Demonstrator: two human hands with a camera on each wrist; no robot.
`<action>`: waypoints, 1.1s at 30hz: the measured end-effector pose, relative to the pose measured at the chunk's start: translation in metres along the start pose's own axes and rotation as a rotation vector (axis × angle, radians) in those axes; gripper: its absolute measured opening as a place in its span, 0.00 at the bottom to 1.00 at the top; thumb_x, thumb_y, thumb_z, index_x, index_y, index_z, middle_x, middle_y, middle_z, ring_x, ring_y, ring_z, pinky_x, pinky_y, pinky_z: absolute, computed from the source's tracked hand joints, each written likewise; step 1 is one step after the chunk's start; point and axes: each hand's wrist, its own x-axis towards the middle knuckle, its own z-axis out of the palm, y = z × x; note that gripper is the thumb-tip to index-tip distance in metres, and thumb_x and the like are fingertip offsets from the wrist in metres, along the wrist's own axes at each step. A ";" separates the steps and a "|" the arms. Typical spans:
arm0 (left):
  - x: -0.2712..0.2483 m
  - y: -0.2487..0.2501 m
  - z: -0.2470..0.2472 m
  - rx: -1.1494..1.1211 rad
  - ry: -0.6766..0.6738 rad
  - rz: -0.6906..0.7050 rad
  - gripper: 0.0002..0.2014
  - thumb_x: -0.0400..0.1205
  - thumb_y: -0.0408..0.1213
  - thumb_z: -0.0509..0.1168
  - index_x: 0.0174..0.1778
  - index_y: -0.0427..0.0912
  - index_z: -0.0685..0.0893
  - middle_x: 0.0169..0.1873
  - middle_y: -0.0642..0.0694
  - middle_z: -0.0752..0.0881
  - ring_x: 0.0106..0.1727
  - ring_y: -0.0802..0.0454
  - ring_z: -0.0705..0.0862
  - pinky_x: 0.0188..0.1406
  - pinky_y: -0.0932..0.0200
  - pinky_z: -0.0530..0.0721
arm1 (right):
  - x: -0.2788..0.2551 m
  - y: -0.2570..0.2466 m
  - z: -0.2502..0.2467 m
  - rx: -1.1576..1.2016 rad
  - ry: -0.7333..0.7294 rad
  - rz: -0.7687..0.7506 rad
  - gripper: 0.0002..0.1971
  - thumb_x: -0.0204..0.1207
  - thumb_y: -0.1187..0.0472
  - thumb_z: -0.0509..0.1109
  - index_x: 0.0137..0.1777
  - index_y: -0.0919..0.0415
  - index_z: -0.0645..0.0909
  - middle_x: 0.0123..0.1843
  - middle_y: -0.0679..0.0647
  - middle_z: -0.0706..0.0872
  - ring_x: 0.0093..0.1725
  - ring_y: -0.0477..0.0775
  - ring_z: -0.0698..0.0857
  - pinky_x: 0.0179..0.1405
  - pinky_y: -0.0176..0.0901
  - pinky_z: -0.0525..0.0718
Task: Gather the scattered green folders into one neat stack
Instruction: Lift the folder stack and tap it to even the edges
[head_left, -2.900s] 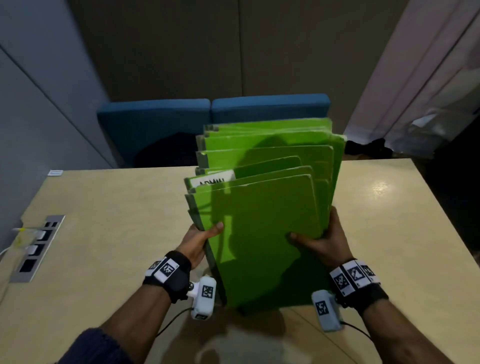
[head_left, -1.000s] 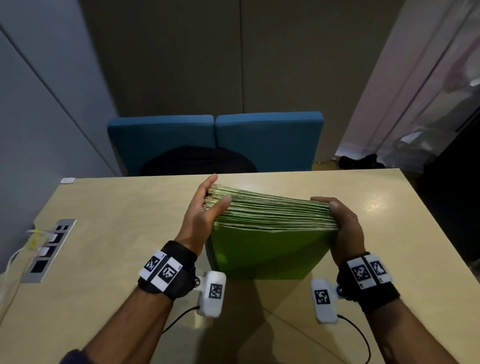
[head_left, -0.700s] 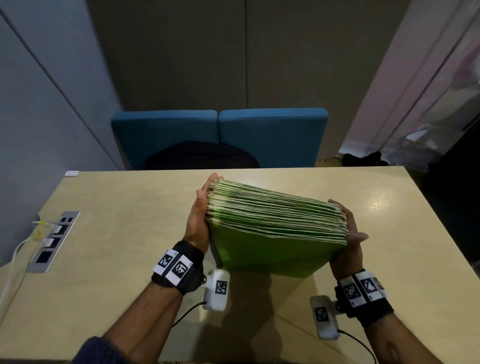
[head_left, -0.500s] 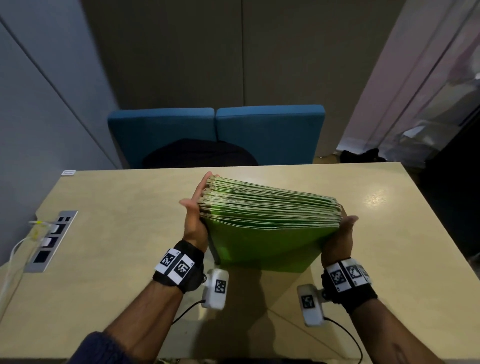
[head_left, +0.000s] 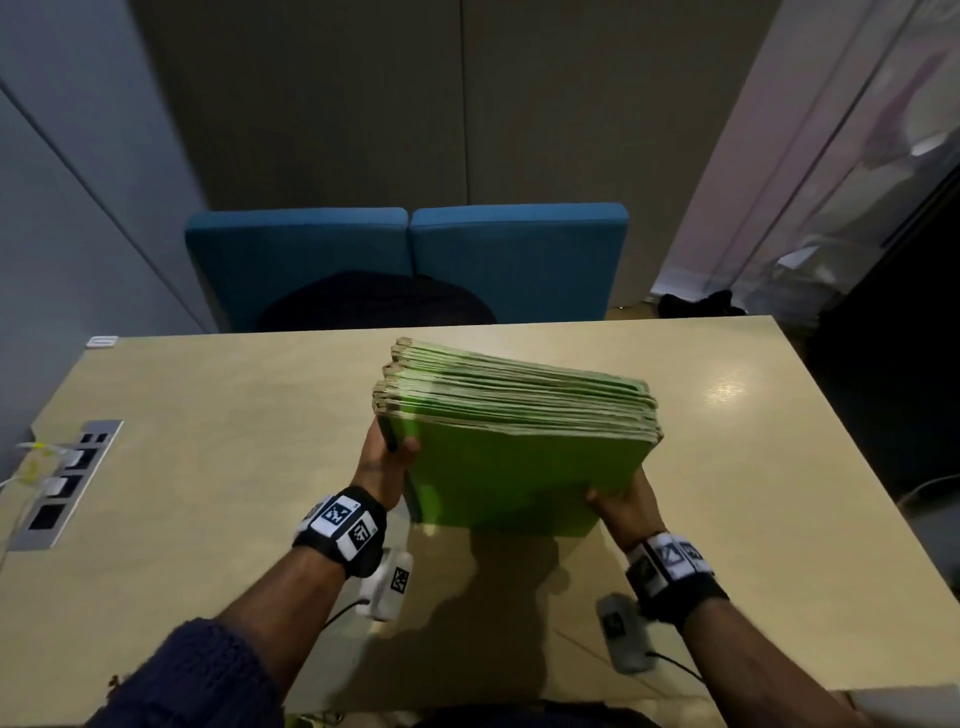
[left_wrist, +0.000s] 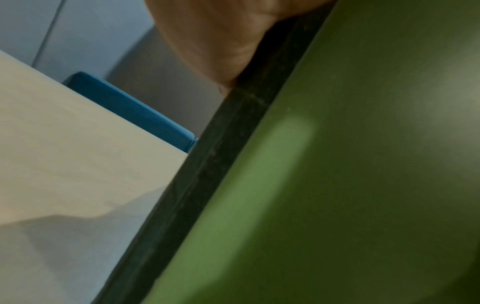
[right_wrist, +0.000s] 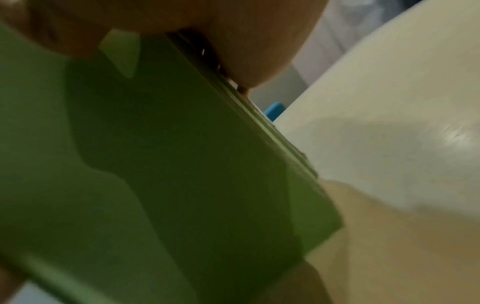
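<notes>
folders (head_left: 514, 467) — fanned, now squared | hands (head_left: 384, 462) — lower on sides

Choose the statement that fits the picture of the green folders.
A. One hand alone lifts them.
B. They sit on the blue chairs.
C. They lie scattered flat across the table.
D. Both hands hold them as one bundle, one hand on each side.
D: the left hand and right hand grip opposite sides of the green folders, bundled together above the table.

Folder stack (head_left: 519, 447) stands on table (head_left: 208, 415), seats (head_left: 405, 260) behind, socket panel (head_left: 67, 483) left.
</notes>
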 end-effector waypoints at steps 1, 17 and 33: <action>0.000 -0.001 0.001 -0.003 -0.002 -0.009 0.41 0.46 0.65 0.83 0.56 0.56 0.89 0.51 0.53 0.92 0.53 0.55 0.90 0.47 0.57 0.88 | 0.006 0.000 0.001 0.043 0.021 0.022 0.56 0.51 0.18 0.72 0.78 0.43 0.67 0.67 0.42 0.78 0.67 0.44 0.80 0.66 0.43 0.81; 0.030 -0.029 0.023 0.258 0.304 -0.042 0.23 0.75 0.44 0.61 0.63 0.35 0.75 0.49 0.41 0.84 0.52 0.37 0.82 0.48 0.44 0.82 | 0.024 -0.005 -0.006 0.129 0.193 0.168 0.52 0.46 0.24 0.79 0.67 0.55 0.75 0.58 0.43 0.84 0.56 0.37 0.82 0.46 0.26 0.84; 0.036 -0.129 0.243 0.371 0.041 -0.725 0.44 0.67 0.72 0.67 0.64 0.36 0.81 0.52 0.43 0.85 0.52 0.44 0.83 0.56 0.53 0.79 | 0.033 0.056 -0.259 -0.244 0.334 0.845 0.25 0.70 0.49 0.81 0.59 0.69 0.86 0.51 0.65 0.90 0.45 0.63 0.89 0.49 0.52 0.86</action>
